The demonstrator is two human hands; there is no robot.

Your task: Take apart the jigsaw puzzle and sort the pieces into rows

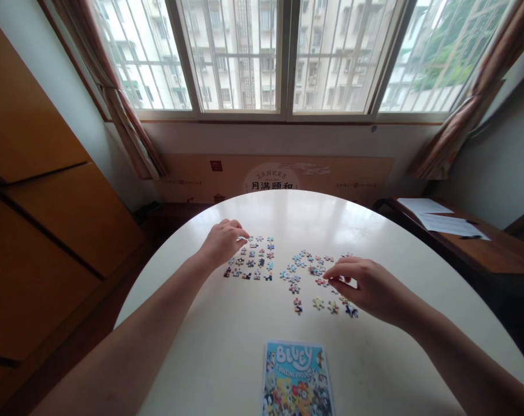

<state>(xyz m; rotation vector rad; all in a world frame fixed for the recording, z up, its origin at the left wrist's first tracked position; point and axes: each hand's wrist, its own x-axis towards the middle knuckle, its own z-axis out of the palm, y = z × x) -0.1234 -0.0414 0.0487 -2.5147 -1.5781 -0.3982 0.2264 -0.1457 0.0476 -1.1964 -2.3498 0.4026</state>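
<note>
My left hand (225, 238) is at the back left corner of a block of jigsaw pieces (252, 263) laid out in rows. Its thumb and fingertips are closed on a small pale blue jigsaw piece (242, 237). To the right, my right hand (360, 282) is above a loose scatter of jigsaw pieces (295, 268). Its thumb and index finger come together in a pinch at a pinkish jigsaw piece (321, 282); the hand covers some pieces beneath it. Several yellowish pieces (318, 303) and a dark blue piece (352, 311) lie nearer me.
A Bluey picture card (297, 378) lies at the near side of the round white table (218, 346). On the right stands a brown side table (504, 254) with papers (450, 224) and dark pens. A printed cardboard panel (352, 173) is under the window; wooden cabinets (49, 231) stand left.
</note>
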